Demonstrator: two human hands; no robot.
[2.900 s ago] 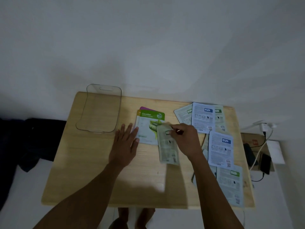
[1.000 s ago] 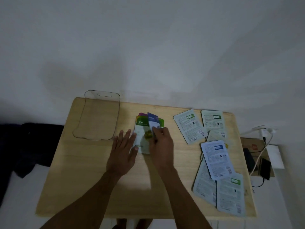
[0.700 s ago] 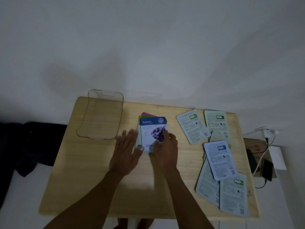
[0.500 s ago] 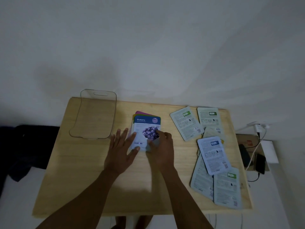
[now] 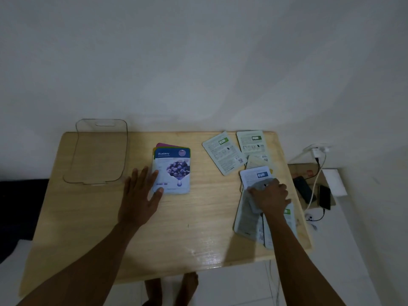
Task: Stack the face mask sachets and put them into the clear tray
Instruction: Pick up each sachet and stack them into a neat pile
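A stack of face mask sachets, with a Blueberry sachet [image 5: 174,171] face up on top, lies mid-table. My left hand [image 5: 138,199] rests flat, fingers spread, its fingertips touching the stack's left edge. The clear tray [image 5: 101,129] stands at the far left corner with nothing in it. Several loose sachets lie face down on the right: two at the back [image 5: 223,152] [image 5: 254,143], a blue-labelled sachet [image 5: 256,175], and more near the front right edge [image 5: 247,219]. My right hand [image 5: 270,198] lies over the blue-labelled sachet, fingers curled on its lower part.
The wooden table [image 5: 187,228] stands against a white wall. Right of it, on the floor, are a phone [image 5: 324,196] on a cable, a dark device [image 5: 303,189] and a plug [image 5: 318,151]. Dark cloth [image 5: 17,206] lies at the left.
My right hand laid the Blueberry sachet on the stack, let go, and moved right onto the blue-labelled sachet. My left hand stayed by the stack.
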